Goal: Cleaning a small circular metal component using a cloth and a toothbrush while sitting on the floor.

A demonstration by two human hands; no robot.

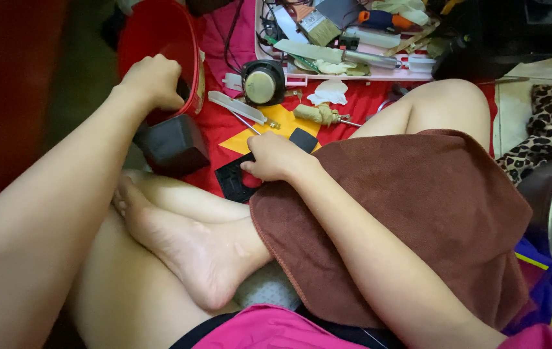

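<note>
A: Where do we have our hands?

B: Our left hand (153, 81) is curled over the rim of the red bucket (159, 39), the fingers bent tight around the edge, so it grips the bucket and nothing else. Just below it stands a small black box (173, 143) on the floor, close to the bucket's side.

A: And the other one?

B: Our right hand (274, 157) is closed down on a flat black panel (237, 179). The fingers are folded over its upper edge, and the thumb side hides part of it. We cannot tell whether the panel is lifted or lying flat. It sits on the red cloth (353, 97), at the lower corner of a yellow sheet (276, 126).

A: What lies around it?

B: Our lap is covered by a brown towel (431, 207), whose edge reaches right up to the right wrist. Beyond the yellow sheet we see a round speaker (263, 83), a white scrap of tissue (329, 92) and a tool with a wrapped handle (318, 114). Farther back there is a pink tray (353, 73) crowded with tools, a paintbrush (318, 26) among them. Our bare foot (185, 245) rests crossed beneath the left forearm, and a spotted cloth (551, 129) lies off to the right.
</note>
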